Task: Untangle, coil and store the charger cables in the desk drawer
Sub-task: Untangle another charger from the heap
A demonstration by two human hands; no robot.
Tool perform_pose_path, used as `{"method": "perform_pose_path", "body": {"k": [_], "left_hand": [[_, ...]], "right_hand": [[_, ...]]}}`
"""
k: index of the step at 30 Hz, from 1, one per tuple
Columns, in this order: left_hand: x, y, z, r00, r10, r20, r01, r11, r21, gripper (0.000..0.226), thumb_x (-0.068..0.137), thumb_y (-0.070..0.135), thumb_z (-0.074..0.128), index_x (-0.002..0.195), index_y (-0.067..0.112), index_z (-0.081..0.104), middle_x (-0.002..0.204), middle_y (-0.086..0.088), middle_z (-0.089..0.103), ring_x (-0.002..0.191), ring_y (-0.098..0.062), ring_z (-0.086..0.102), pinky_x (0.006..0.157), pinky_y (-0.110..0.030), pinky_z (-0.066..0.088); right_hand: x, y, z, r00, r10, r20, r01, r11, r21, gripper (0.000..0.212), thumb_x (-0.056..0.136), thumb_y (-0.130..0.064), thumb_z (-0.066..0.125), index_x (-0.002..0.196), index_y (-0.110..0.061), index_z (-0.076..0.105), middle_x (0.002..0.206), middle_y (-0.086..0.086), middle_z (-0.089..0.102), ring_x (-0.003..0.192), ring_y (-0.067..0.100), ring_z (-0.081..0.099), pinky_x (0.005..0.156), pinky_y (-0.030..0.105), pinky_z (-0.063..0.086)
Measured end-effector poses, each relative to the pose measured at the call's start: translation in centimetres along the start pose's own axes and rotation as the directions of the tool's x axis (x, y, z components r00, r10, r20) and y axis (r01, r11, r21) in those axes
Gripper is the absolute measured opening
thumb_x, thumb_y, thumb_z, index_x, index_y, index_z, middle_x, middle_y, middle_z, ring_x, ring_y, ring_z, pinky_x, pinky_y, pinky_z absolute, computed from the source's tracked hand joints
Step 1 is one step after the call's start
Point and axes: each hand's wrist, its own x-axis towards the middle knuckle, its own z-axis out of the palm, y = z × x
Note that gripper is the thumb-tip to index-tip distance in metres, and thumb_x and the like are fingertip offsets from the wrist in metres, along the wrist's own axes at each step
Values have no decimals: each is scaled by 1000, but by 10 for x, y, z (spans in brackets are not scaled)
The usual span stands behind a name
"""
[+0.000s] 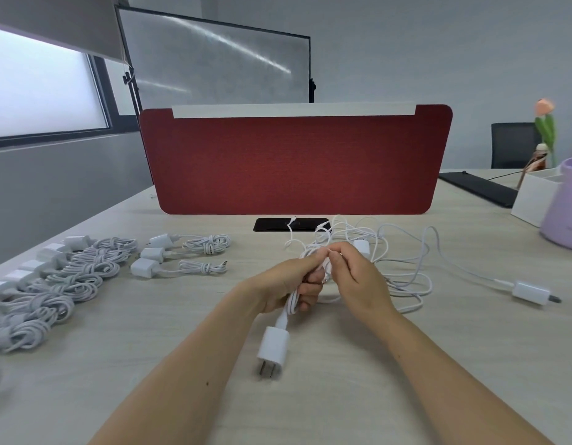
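Note:
My left hand (291,281) grips a bunched white charger cable, and its white plug adapter (273,348) hangs below the hand, prongs toward me. My right hand (355,274) pinches a strand of the same cable right beside the left thumb. Behind my hands lies a tangle of loose white cables (390,252), with one adapter (531,292) trailing off to the right and another (361,247) in the tangle. Three coiled chargers (185,255) lie left of centre. A row of several more coiled chargers (53,284) runs along the left edge.
A red felt divider (294,162) stands across the desk, with a black cable hatch (289,225) at its foot. A purple container (564,207), a white box (535,197) and a black keyboard (480,187) sit at the right. No drawer is in view.

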Motion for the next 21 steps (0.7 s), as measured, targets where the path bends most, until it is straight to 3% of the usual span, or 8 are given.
{"method": "perform_pose_path", "body": {"k": [2, 5, 8, 10, 13, 17, 21], "left_hand": [[4, 0, 1, 981, 113, -159, -121, 992, -41, 54, 102, 57, 31, 67, 18, 44, 45, 5, 30, 42, -11, 33, 45, -22, 36], [12, -4, -9, 869, 221, -443, -265, 964, -38, 58, 104, 52, 29, 83, 12, 64, 49, 1, 44, 44, -12, 44, 50, -24, 42], [14, -4, -11, 824, 232, -517, -348, 927, -138, 56, 105, 47, 30, 95, 10, 69, 78, -6, 66, 69, -18, 63, 68, -33, 55], [13, 0, -7, 834, 172, -524, -400, 844, -358, 52, 106, 45, 33, 86, 7, 63, 75, -8, 66, 72, -22, 66, 74, -37, 57], [11, 4, -1, 839, 139, -527, -439, 745, -502, 49, 104, 48, 35, 74, 13, 48, 50, 1, 41, 42, -13, 46, 54, -28, 52], [7, 9, -8, 803, 99, -587, -450, 747, -489, 47, 103, 51, 38, 69, 18, 41, 45, 7, 28, 35, -6, 25, 36, -18, 28], [2, 12, -28, 826, 48, -562, -387, 773, -503, 46, 103, 48, 39, 68, 19, 40, 43, 8, 26, 33, -4, 21, 32, -15, 20]], "right_hand": [[1, 1, -2, 1000, -18, 24, 19, 998, -66, 21, 102, -34, 44, 88, -23, 56, 70, -8, 58, 67, 13, 53, 66, 40, 46], [1, -1, -4, 993, -76, 91, 90, 983, -161, 41, 95, -48, 35, 79, -19, 59, 72, -4, 60, 73, 15, 53, 69, 42, 47], [-3, -7, -1, 976, -120, 183, 160, 961, -225, 41, 97, -49, 36, 81, -20, 60, 74, -6, 62, 74, 15, 53, 68, 37, 44], [-3, -9, 2, 965, -155, 210, 209, 940, -269, 31, 100, -37, 45, 80, -18, 59, 71, -10, 57, 73, 14, 48, 63, 36, 37], [-2, -10, 7, 955, -223, 194, 276, 908, -316, 28, 97, -31, 52, 73, -17, 58, 66, -11, 51, 71, 14, 44, 61, 33, 28], [3, -5, 7, 930, -330, 161, 367, 844, -392, 34, 85, -40, 49, 63, -18, 63, 64, -9, 59, 78, 17, 51, 70, 31, 37], [2, -1, -5, 958, -264, 116, 278, 951, -135, 20, 75, -34, 67, 60, -26, 57, 78, -12, 66, 94, 10, 59, 85, 25, 44]]}}
